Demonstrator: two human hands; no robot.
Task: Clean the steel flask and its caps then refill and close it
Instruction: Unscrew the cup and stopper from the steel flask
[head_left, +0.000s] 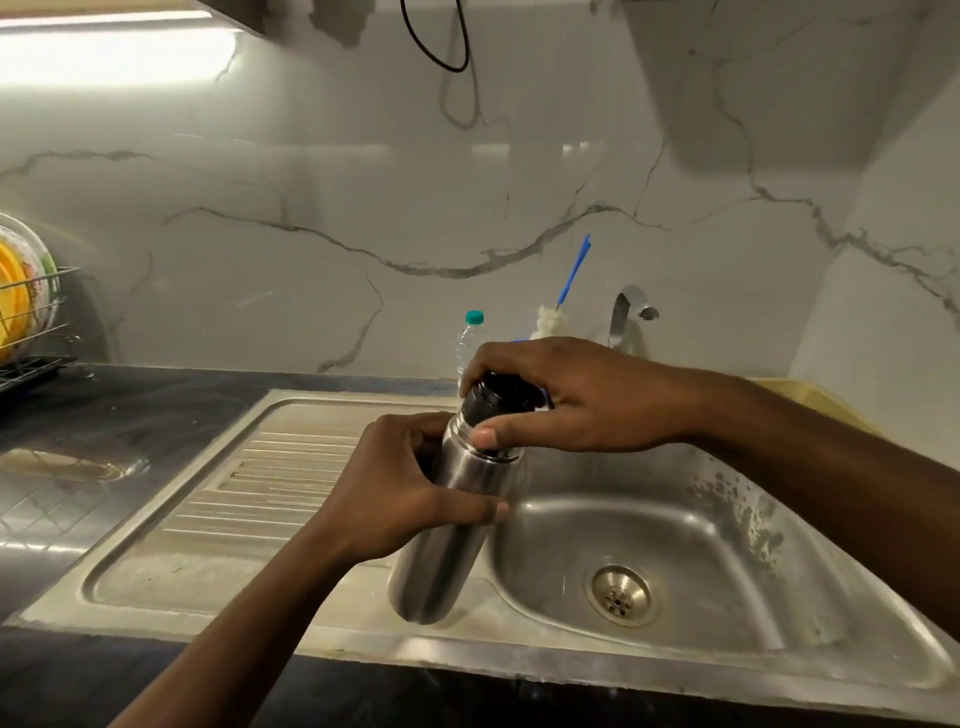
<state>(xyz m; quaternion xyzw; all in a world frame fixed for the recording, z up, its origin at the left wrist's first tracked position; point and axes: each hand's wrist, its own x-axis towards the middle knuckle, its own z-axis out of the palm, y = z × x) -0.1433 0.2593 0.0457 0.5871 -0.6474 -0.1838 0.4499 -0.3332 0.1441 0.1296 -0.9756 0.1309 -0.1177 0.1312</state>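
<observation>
Marble-look wall (363, 182) fills the top half of the frame. A dark counter (104, 415) runs along mid-left & the btm edge. The steel sink unit (519, 649) takes up the lower ctr & right: ribbed drainboard (260, 467) on the left, basin (701, 545) on the right w/ drain strainer (621, 595) at its floor.

The steel flask (447, 545) is at frame ctr, held in the air over the line where drainboard meets basin. It's tilted, base toward btm ctr, top leaning up & right.

The left hand (395, 493) comes in from btm left. Its fingers are wrapped round the flask's upper body, thumb across the front. The right hand (582, 400) comes in from the right, fingers curled over the black cap (498, 397) on the flask's mouth, thumb pressed at the neck.

A wire dish rack (36, 322) w/ yellow items sits at the far left edge. Behind the hands, against the wall, are a tap (628, 312), a clear plastic bottle (470, 343) w/ teal lid, and a blue-handled brush (571, 275).
</observation>
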